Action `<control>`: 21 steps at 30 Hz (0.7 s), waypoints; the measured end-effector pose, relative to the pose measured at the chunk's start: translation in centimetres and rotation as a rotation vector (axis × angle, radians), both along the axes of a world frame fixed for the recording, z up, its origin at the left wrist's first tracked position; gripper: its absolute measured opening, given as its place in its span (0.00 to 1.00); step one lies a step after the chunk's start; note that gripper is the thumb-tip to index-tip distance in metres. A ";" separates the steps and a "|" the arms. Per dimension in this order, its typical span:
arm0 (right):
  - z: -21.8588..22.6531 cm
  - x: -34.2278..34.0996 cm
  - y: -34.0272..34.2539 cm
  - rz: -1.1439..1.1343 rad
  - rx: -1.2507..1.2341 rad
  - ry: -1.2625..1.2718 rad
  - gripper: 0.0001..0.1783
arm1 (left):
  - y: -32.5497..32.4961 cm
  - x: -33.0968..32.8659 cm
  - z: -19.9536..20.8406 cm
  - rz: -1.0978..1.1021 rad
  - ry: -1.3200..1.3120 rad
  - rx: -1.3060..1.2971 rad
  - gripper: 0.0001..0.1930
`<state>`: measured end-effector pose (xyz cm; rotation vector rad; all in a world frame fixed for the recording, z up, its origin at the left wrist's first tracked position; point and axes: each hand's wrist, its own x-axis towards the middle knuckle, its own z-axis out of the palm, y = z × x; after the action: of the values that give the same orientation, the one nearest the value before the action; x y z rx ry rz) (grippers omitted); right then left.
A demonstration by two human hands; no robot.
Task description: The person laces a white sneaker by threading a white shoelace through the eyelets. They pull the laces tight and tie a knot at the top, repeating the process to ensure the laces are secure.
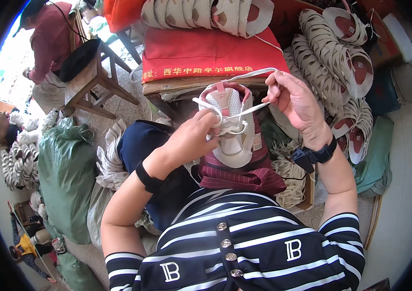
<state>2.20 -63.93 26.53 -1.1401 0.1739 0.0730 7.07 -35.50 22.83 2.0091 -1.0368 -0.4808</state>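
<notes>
A white shoe upper [235,156] with a pink lining rests over my lap, toe toward me, on a maroon pinstriped cloth [240,180]. White shoelace [248,112] runs through its eyelets. The fingers of my left hand [191,135] are closed on the lace at the upper's left side, by the eyelets. Raised to the right of the upper, my right hand [297,101] pinches the lace between thumb and fingers. One strand stretches from it to the eyelets; another arcs up behind the collar.
Ahead stands a wooden bench [167,87] under a red cloth [206,51], bearing a row of nested uppers [191,13]. More stacked uppers [329,53] lie at right. A green sack [65,174] and a wooden stool [96,80] are at left. A person [53,41] sits beyond.
</notes>
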 end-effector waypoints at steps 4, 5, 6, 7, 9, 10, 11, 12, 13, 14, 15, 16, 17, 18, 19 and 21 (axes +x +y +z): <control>-0.2 0.2 -0.1 -0.006 -0.009 0.000 0.13 | 0.9 0.8 -0.2 -0.084 -0.233 -0.026 0.11; -0.5 0.2 -0.2 -0.001 -0.015 0.001 0.13 | 0.9 1.0 -0.2 -0.111 -0.271 -0.037 0.11; -0.8 0.4 -0.2 0.006 -0.021 -0.002 0.13 | 0.9 1.3 -0.2 -0.134 -0.313 -0.046 0.11; -0.9 0.5 -0.1 0.012 -0.027 -0.005 0.13 | 0.8 1.6 -0.1 -0.158 -0.354 -0.055 0.10; -0.9 0.7 0.2 0.016 -0.008 0.000 0.13 | 0.4 1.9 0.0 -0.201 -0.436 -0.070 0.10; -0.9 0.8 0.3 0.017 0.000 0.003 0.13 | 0.2 1.9 0.2 -0.217 -0.458 -0.074 0.10; -0.9 0.9 0.4 0.022 0.000 0.002 0.13 | 0.0 1.8 0.4 -0.232 -0.480 -0.077 0.09; -0.9 1.0 0.4 0.026 -0.001 0.000 0.13 | -0.2 1.6 0.6 -0.229 -0.470 -0.123 0.09; -1.0 1.2 0.5 0.029 -0.001 -0.001 0.14 | -0.4 1.4 0.8 -0.227 -0.460 -0.169 0.09; -0.9 1.2 0.7 0.027 -0.003 0.003 0.14 | -0.6 1.1 0.9 -0.224 -0.450 -0.215 0.08; -0.8 1.3 1.0 0.024 -0.004 0.010 0.14 | -0.8 0.8 0.8 -0.207 -0.466 -0.215 0.08; -0.8 1.3 1.3 0.020 -0.004 0.016 0.15 | -0.9 0.4 0.7 -0.191 -0.482 -0.214 0.08; -0.9 1.4 1.6 0.019 0.037 0.029 0.15 | -0.9 0.1 0.6 -0.174 -0.499 -0.214 0.08; -1.0 1.5 1.9 0.019 0.079 0.041 0.16 | -0.8 0.1 0.6 -0.115 -0.493 -0.237 0.09; -1.1 1.6 2.1 0.019 0.120 0.053 0.17 | -0.8 0.0 0.4 0.014 -0.482 -0.199 0.09; -1.3 1.7 1.8 0.006 0.219 0.079 0.17 | -0.8 -0.3 -0.8 0.271 -0.457 -0.121 0.10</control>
<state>3.90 -62.08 25.24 -0.9199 0.2272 0.1399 6.80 -36.26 22.05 2.1555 -1.0038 0.1916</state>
